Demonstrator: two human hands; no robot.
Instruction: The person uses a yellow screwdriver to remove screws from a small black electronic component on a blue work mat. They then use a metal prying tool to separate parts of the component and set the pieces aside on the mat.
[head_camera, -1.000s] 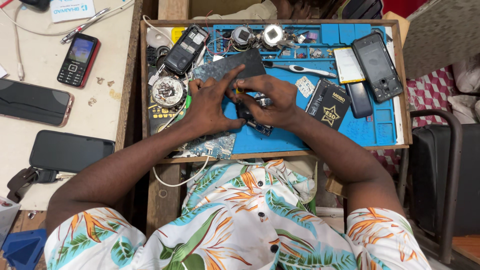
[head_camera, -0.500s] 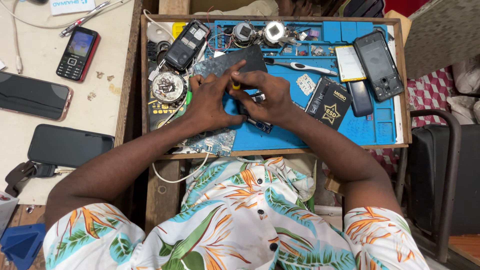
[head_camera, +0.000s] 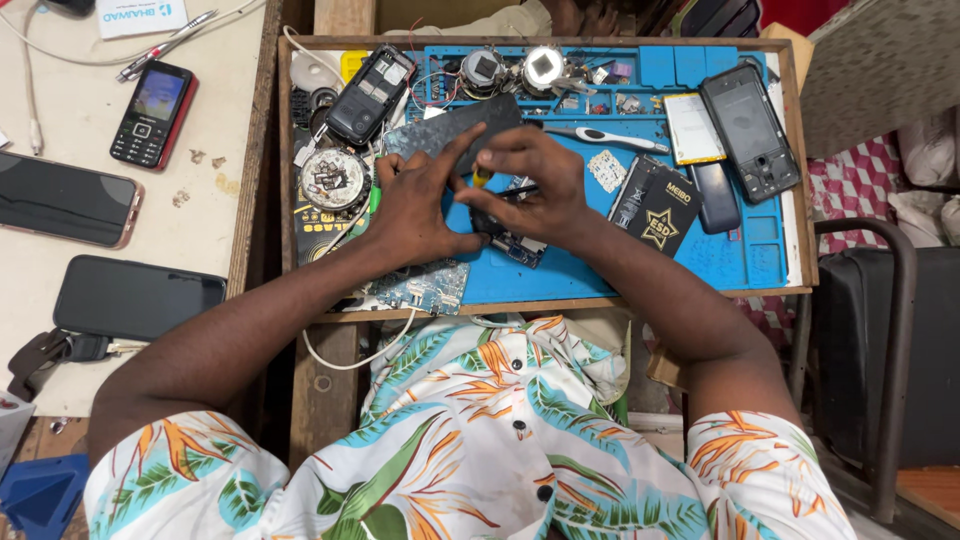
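I'm working over the blue repair mat (head_camera: 740, 265) in the wooden tray (head_camera: 288, 200), both hands meeting at its middle. My left hand (head_camera: 420, 205) is pressing down, thumb and index spread around a small dark phone part (head_camera: 490, 222) and steadying it on the mat. My right hand (head_camera: 535, 185) is pinching a thin yellow-handled screwdriver (head_camera: 482, 176) between thumb and fingers, tip aimed down into the part; the tip itself is hidden by my fingers. A blue circuit board (head_camera: 520, 247) is poking out just under the right palm, touching the mat.

To do this well, I judge I should be keeping the driver upright, pushing lightly, and holding the part flat with the left thumb so it isn't skating. Any loose screws would be tiny and could be rolling into the clutter.

Around: a dark back cover (head_camera: 450, 130) just above the hands, tweezers with a white grip (head_camera: 610, 140) to the right, a black pouch (head_camera: 660, 205) near the right wrist, an opened black phone (head_camera: 750, 120) far right. On the counter (head_camera: 200, 130) left of the tray a red keypad phone (head_camera: 152, 112) and two dark smartphones are lying well apart.
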